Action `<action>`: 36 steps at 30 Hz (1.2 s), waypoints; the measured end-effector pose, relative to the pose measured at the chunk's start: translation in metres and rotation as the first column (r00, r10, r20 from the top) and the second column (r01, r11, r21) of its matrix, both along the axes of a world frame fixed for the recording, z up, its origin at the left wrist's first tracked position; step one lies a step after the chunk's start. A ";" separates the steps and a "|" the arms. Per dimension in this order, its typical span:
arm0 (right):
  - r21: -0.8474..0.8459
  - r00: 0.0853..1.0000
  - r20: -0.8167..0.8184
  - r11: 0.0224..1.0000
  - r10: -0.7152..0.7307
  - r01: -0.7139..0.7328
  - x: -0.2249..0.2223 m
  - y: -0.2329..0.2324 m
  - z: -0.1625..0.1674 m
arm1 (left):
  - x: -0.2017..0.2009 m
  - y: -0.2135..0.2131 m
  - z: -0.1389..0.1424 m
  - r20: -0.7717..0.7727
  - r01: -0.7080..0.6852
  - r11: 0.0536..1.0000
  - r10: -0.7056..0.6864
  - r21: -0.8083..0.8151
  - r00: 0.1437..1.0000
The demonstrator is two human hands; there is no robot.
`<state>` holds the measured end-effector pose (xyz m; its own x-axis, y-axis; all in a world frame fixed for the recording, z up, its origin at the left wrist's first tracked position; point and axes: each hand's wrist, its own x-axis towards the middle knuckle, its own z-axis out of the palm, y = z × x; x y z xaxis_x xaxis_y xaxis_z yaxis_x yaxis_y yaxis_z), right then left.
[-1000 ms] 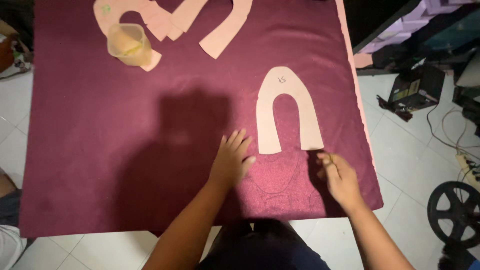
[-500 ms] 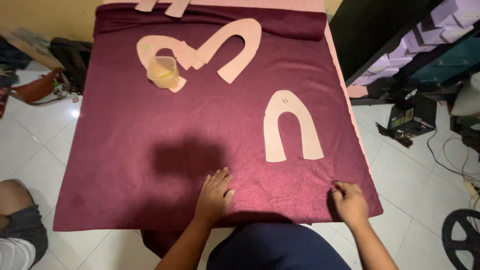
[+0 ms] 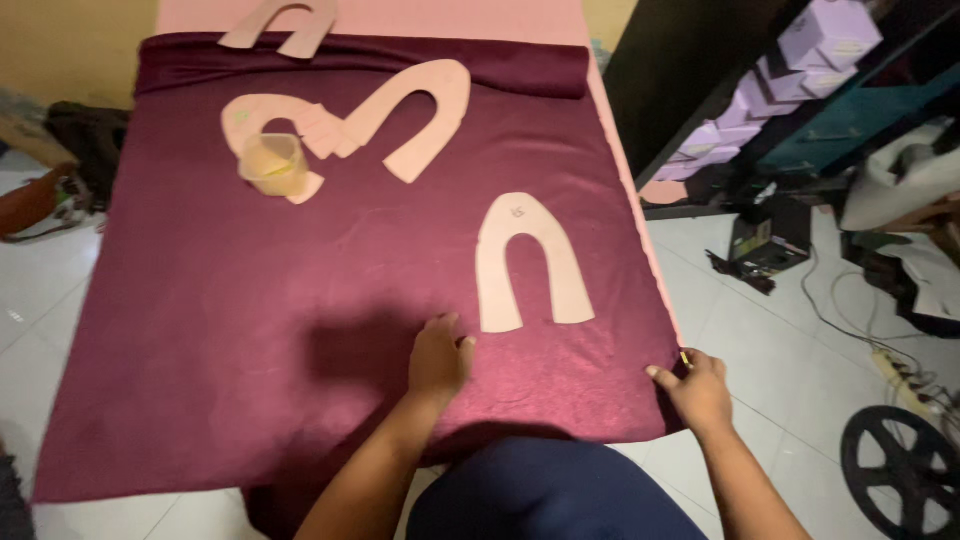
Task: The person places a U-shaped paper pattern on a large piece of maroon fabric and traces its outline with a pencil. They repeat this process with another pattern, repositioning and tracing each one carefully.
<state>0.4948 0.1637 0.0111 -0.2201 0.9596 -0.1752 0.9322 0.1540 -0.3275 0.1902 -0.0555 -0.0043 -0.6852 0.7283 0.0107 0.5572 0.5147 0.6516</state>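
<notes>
Our left hand (image 3: 438,357) lies flat, fingers apart, on the maroon fabric (image 3: 250,330) spread over the bench, our right hand (image 3: 695,385) pinches its 4 o'clock corner, and the U-shaped paper pattern (image 3: 525,262) at 12 o'clock remains untraced and uncut.

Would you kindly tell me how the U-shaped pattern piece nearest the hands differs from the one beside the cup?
The near pattern piece lies alone with its open end toward the person; the far pattern piece lies slanted, touching other pieces by the plastic cup. The near one looks narrower. Both are pale pink U-shapes, flat on the maroon cloth.
</notes>
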 end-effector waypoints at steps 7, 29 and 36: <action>-0.216 0.992 -0.130 0.976 0.006 -0.034 0.031 0.034 -0.006 | 0.022 0.094 0.020 0.074 -0.237 0.903 0.281 -0.359 0.957; -0.430 0.962 -0.087 0.861 0.259 -0.271 0.084 0.060 -0.021 | 0.059 0.125 0.043 0.150 -0.557 0.786 0.605 -0.269 0.782; -0.354 0.809 -0.587 0.886 0.039 -0.299 0.099 0.080 -0.031 | 0.072 0.124 0.039 0.550 -0.567 0.681 0.280 0.464 0.787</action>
<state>0.5940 0.2435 -0.0203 -0.5539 0.7610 -0.3377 0.5419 0.0216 -0.8402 0.2627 0.0684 0.0351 -0.9545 0.2967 -0.0315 -0.0125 0.0657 0.9978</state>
